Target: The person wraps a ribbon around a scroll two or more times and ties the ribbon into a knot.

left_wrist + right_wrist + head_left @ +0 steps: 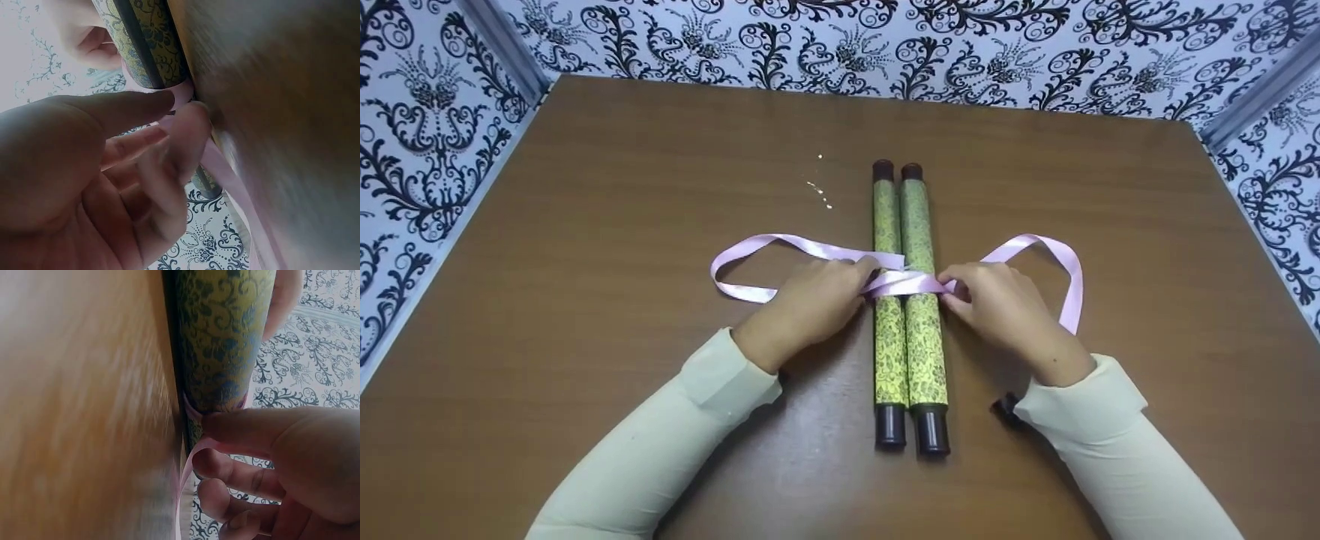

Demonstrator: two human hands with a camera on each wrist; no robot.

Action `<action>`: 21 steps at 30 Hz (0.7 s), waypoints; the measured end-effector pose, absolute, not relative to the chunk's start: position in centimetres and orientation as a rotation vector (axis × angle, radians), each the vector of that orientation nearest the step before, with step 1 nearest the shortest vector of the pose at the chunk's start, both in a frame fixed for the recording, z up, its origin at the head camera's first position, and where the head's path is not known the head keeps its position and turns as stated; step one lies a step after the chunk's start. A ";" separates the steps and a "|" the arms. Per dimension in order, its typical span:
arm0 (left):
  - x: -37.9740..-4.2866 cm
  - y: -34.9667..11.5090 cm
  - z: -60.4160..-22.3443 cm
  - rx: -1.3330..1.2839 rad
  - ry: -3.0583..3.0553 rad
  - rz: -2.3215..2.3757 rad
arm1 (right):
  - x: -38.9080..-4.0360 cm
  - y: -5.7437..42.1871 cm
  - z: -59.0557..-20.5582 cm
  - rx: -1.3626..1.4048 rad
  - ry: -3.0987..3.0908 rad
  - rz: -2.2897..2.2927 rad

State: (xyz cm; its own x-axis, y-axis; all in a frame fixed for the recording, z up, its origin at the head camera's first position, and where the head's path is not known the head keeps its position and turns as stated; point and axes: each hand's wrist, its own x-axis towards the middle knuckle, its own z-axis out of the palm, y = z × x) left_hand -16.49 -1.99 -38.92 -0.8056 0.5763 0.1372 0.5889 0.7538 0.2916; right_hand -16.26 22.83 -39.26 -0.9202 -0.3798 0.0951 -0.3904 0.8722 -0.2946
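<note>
Two rolled scrolls, a left scroll (889, 345) and a right scroll (927, 345), lie side by side on the table. Both have yellow-green patterned cloth and dark end knobs. A pink satin ribbon (906, 283) crosses over their middle, its lengths looping out to both sides. My left hand (814, 304) pinches the ribbon at the scrolls' left side; thumb and index finger meet by the ribbon (183, 94) in the left wrist view. On the other side, my right hand (1009, 307) pinches the ribbon (194, 455) between thumb and fingertips, close against the right scroll.
The brown wooden table (622, 195) spreads around the scrolls. Panels with black-and-white scrollwork (840, 45) line its back and sides. Small pale specks (820, 193) show left of the scrolls' far ends. Something small and dark (1006, 409) sits by the right cuff.
</note>
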 end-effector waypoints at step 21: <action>-16.5 -2.0 -38.1 -0.946 -2.864 -0.469 | -17.7 21.8 -38.1 0.539 -2.806 0.910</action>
State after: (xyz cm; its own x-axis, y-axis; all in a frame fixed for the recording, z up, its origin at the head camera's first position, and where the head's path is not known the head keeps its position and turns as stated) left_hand -16.49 -1.97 -38.12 -0.8042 0.5667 0.1790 0.5942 0.7612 0.2599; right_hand -17.65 21.78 -38.14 -0.9254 -0.2914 0.2422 -0.3781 0.7526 -0.5391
